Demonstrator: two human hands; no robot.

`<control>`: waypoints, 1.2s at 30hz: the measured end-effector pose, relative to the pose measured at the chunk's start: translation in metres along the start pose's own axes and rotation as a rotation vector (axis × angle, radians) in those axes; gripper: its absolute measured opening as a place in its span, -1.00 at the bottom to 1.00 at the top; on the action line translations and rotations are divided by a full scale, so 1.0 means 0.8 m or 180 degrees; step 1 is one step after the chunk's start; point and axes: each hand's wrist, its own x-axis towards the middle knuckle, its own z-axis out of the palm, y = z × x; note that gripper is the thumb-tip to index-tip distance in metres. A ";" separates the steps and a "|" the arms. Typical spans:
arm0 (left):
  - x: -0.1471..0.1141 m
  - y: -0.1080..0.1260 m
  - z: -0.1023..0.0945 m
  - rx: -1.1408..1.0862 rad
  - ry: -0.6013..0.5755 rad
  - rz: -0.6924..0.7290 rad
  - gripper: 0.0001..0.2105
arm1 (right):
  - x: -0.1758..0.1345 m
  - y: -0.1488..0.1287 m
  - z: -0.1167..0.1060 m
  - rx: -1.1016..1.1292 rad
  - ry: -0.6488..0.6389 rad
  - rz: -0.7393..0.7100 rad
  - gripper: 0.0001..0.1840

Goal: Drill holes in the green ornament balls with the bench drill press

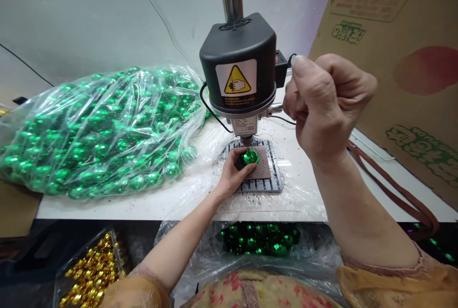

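One tabletop (107, 210); on it, one bulging bag of green balls (107, 131) and one drill press (243, 60); below, one green batch (257, 239). Which lot is finished, you cannot tell. Your right grip (325, 98): closed around the lever (275, 109). Your left grip (234, 172): curled, thumb and fingers around one green ball (249, 156) beneath the chuck (246, 140), seemingly mid-work.

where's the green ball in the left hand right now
In the head view, the green ball is just right of and below the picture's centre, held in the left hand over the brown board, beneath the black machine head.
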 end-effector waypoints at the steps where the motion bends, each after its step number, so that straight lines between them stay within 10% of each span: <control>1: 0.000 0.000 0.000 -0.0046 0.0021 -0.0023 -0.54 | -0.002 0.000 0.000 -0.0014 0.0020 -0.0013 -0.51; 36: 0.000 -0.002 0.000 -0.0137 -0.0084 0.0084 -0.54 | -0.063 0.045 -0.022 -0.0250 0.0084 -0.1485 -0.49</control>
